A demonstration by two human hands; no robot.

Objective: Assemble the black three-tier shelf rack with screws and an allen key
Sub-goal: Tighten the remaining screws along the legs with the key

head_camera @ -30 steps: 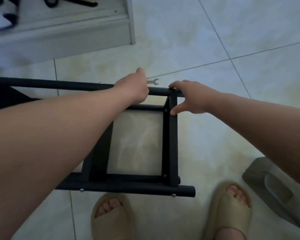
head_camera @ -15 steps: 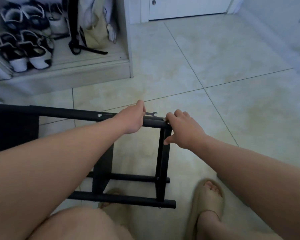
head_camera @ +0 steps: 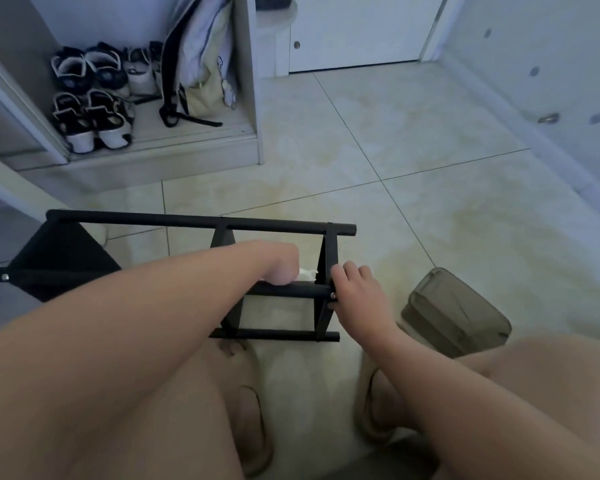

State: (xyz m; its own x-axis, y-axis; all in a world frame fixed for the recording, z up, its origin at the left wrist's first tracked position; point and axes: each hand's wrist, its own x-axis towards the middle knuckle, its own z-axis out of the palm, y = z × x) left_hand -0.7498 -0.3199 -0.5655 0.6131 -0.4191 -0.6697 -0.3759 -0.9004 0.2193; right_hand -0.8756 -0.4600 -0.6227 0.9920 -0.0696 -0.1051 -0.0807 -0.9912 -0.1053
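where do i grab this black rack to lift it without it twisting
Probably best to take the rack by its far tube, coming from above with the palm down, between the two cross posts. That stretch is bare, round and slim enough to wrap fingers round, and the posts on either side brace it. Avoid the fabric panel on the left: it would likely sag.
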